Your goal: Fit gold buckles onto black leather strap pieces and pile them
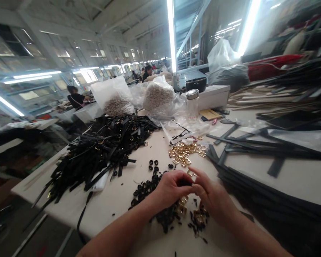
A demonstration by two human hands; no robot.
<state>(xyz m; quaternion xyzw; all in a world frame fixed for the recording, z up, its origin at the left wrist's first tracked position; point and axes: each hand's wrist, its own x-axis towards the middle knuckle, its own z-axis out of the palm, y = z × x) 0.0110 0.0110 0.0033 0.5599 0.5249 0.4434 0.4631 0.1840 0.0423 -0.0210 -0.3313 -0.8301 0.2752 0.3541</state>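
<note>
My left hand [171, 187] is closed, its fingers curled around a small dark piece that I cannot make out. Against its fingertips, the thumb and fingers of my right hand [212, 194] pinch together; what lies between them is hidden. Small black rings [143, 189] are heaped beside and under my left hand. Just beyond both hands lies a pile of gold metal buckles [180, 151]. Nearer to me, below my right hand, are small black bits mixed with some gold pieces [199, 217].
A big heap of black straps with gold buckles [107, 142] covers the table's left side. Long dark strips [256, 185] lie on the right. Behind stand a glass jar [192, 103], filled plastic bags [159, 96] and a white box [215, 96]. People work farther back.
</note>
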